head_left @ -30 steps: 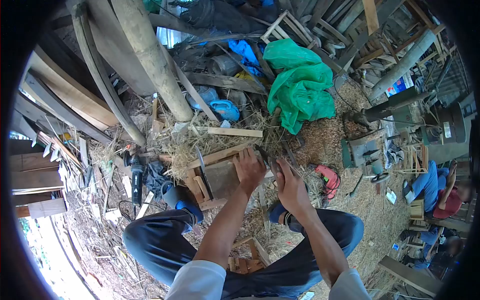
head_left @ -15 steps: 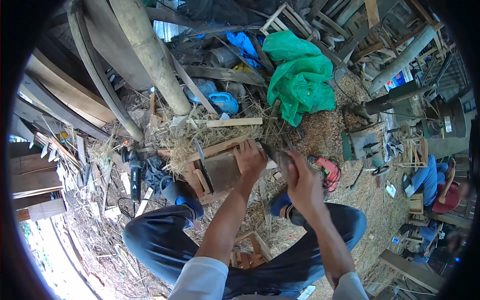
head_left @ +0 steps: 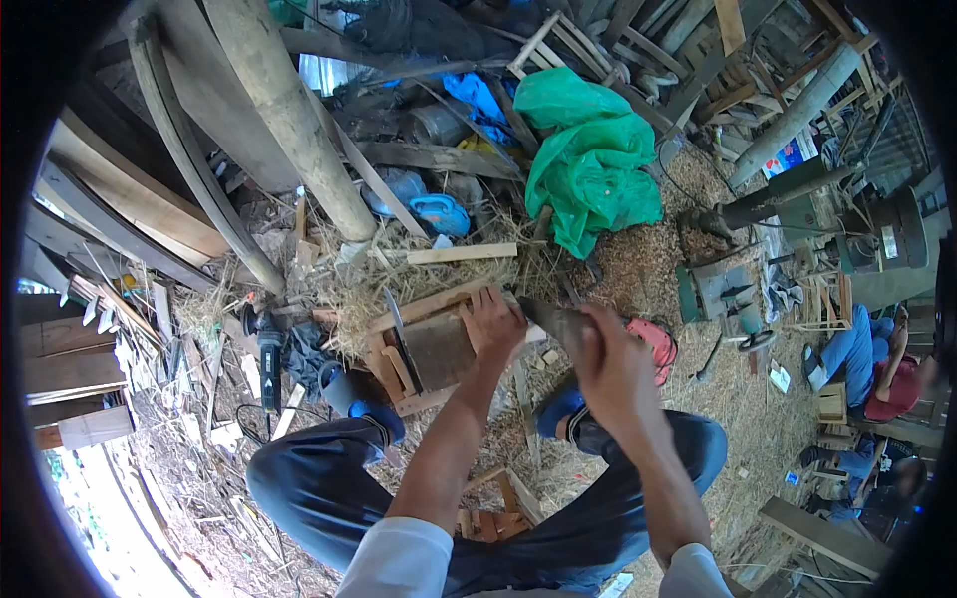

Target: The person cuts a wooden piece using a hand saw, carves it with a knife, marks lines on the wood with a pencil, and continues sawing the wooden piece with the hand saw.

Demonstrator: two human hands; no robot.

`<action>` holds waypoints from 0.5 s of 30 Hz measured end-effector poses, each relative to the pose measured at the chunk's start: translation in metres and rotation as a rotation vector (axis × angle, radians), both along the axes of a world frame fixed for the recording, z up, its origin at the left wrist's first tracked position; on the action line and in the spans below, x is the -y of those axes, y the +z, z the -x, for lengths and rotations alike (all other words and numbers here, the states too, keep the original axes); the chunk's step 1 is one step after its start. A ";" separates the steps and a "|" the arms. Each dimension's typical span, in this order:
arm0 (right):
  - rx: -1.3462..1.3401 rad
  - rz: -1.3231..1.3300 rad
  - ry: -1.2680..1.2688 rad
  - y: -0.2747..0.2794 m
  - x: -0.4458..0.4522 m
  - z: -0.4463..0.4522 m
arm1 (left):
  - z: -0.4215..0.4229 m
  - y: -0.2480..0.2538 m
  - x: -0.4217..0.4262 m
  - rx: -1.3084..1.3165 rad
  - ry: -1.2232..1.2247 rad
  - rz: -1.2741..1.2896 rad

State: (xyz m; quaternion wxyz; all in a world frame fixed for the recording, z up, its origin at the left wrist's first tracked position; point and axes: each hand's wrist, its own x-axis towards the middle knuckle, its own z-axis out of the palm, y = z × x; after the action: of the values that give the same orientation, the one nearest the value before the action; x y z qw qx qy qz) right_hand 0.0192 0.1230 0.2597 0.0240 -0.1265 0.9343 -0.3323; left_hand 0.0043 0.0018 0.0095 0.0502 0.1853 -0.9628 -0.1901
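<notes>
A low wooden work block (head_left: 439, 351) stands between my feet, with a thin metal blade (head_left: 400, 329) upright near its left end. My left hand (head_left: 493, 324) presses on the block's right end, its fingers together over the edge of a small pale piece of wood (head_left: 535, 333). My right hand (head_left: 613, 364) is wrapped round a dark flat tool (head_left: 554, 322), whose far end meets the wood beside my left fingertips. The tool's exact kind is unclear.
An angle grinder (head_left: 269, 359) lies at the left, a red power tool (head_left: 653, 349) at the right. A green plastic sheet (head_left: 593, 164) lies ahead. Machinery (head_left: 728, 294) stands further right, near a seated person in red (head_left: 890, 384). Wooden posts lean at upper left.
My right hand has drawn back to the right and toward me with the dark tool. My left hand has stayed on the block's right end.
</notes>
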 end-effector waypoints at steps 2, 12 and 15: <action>-0.011 -0.022 0.020 0.029 -0.008 0.002 | 0.000 -0.004 -0.005 0.009 -0.011 -0.001; 0.073 -0.085 0.079 0.020 0.001 0.021 | -0.001 0.004 -0.005 0.041 0.020 -0.030; 0.017 -0.015 0.125 0.011 0.002 0.018 | -0.003 0.007 -0.002 0.081 0.005 -0.022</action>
State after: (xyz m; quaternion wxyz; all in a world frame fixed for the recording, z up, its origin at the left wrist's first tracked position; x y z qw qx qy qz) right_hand 0.0009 0.1214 0.2709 0.0537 -0.1816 0.9268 -0.3244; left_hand 0.0072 0.0041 0.0166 0.0095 0.1958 -0.9615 -0.1927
